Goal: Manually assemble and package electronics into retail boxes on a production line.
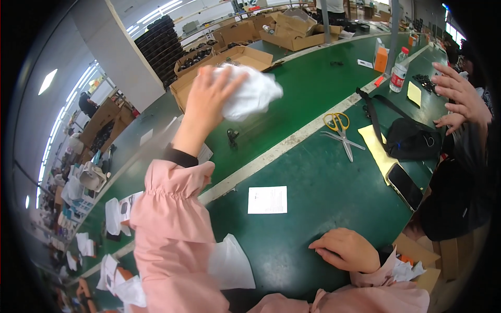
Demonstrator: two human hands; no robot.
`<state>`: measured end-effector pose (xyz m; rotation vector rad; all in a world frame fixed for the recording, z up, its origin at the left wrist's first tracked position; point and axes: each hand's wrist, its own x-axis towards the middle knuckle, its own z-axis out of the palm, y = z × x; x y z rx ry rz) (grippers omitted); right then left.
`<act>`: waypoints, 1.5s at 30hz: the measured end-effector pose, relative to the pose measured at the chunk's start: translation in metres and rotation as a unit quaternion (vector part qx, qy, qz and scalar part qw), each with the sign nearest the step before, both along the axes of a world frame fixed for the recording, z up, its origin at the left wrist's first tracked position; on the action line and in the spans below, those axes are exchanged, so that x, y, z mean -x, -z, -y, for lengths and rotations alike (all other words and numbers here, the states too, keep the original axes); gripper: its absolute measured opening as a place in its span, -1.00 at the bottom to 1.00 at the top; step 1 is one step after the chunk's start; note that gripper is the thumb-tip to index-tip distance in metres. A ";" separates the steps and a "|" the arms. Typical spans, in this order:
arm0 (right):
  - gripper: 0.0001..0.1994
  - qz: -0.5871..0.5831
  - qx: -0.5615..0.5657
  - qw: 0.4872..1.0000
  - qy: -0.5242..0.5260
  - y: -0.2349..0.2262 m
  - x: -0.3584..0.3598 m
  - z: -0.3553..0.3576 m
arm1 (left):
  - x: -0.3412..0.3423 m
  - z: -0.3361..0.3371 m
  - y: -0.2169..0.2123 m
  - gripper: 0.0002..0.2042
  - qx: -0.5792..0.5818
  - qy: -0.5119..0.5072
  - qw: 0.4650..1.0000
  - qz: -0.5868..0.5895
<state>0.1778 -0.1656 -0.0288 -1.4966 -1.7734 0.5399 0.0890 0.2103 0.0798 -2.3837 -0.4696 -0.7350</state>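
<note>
My left hand (211,94) is raised over the green belt with its fingers closed round a crumpled white bag (253,94), which is blurred by motion. What the bag holds inside cannot be seen. My right hand (347,250) rests low on the green table with its fingers curled together, and nothing shows in them. Between the two arms lies a small printed white sheet (267,200). Another white bag (232,263) lies beside my left sleeve, partly hidden by it.
Yellow-handled scissors (342,135), a phone (404,186), a black bag (409,138) and a water bottle (399,70) are at the right. A co-worker's hand (459,96) is raised there. A black cable (232,138) lies on the belt; cardboard boxes (295,31) stand behind.
</note>
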 end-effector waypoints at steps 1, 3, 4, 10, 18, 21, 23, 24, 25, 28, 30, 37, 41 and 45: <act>-0.87 0.002 -0.004 1.000 0.003 0.000 -0.001 0.000 | -0.003 -0.001 -0.002 0.01 -0.124 0.023 0.989 -0.083; -0.86 0.005 -0.005 1.000 0.006 0.002 -0.002 0.000 | -0.004 0.000 -0.002 -0.07 -0.215 0.026 0.961 -0.171; -0.87 0.009 -0.011 1.000 0.007 0.001 -0.001 0.001 | -0.001 -0.001 -0.006 -0.07 -0.216 0.023 0.961 -0.170; -0.87 0.012 -0.003 1.000 0.015 0.006 -0.002 -0.002 | 0.005 -0.004 -0.019 -0.09 -0.234 0.060 0.958 -0.154; -0.77 -0.065 -0.033 0.995 0.074 0.013 0.000 -0.010 | 0.074 0.063 -0.065 -0.02 0.253 0.171 0.949 -0.075; -0.28 -0.286 -0.163 0.940 0.087 0.007 0.017 -0.009 | 0.109 0.146 -0.073 0.01 0.567 0.276 0.752 -0.194; 0.04 -0.310 -0.183 0.933 0.023 0.000 0.041 0.003 | 0.140 0.194 -0.057 0.03 0.585 0.296 0.719 -0.231; 0.02 -0.470 -0.150 0.867 -0.062 0.032 0.042 -0.001 | 0.147 0.216 -0.052 0.04 0.566 0.303 0.722 -0.257; 0.02 -0.521 -0.079 0.848 -0.047 0.020 0.065 0.005 | 0.164 0.238 -0.045 0.04 0.601 0.296 0.703 -0.239; 0.03 -0.623 -0.014 0.768 -0.150 0.012 0.098 0.025 | 0.211 0.284 -0.024 -0.23 0.680 0.295 0.648 -0.177; 0.09 -0.521 -0.011 0.838 -0.163 -0.007 0.104 0.045 | 0.240 0.308 -0.002 -0.35 0.706 0.244 0.647 -0.154; 0.09 -0.427 -0.021 0.901 -0.073 -0.012 0.145 0.055 | 0.325 0.346 0.080 -0.73 0.720 -0.009 0.628 0.295; 0.02 -0.324 -0.067 0.942 -0.052 0.029 0.166 0.041 | 0.366 0.362 0.096 -0.60 0.593 0.000 0.526 0.610; 0.05 -0.278 -0.045 0.959 0.032 0.038 0.168 0.031 | 0.375 0.383 0.090 -0.57 0.568 -0.046 0.602 0.559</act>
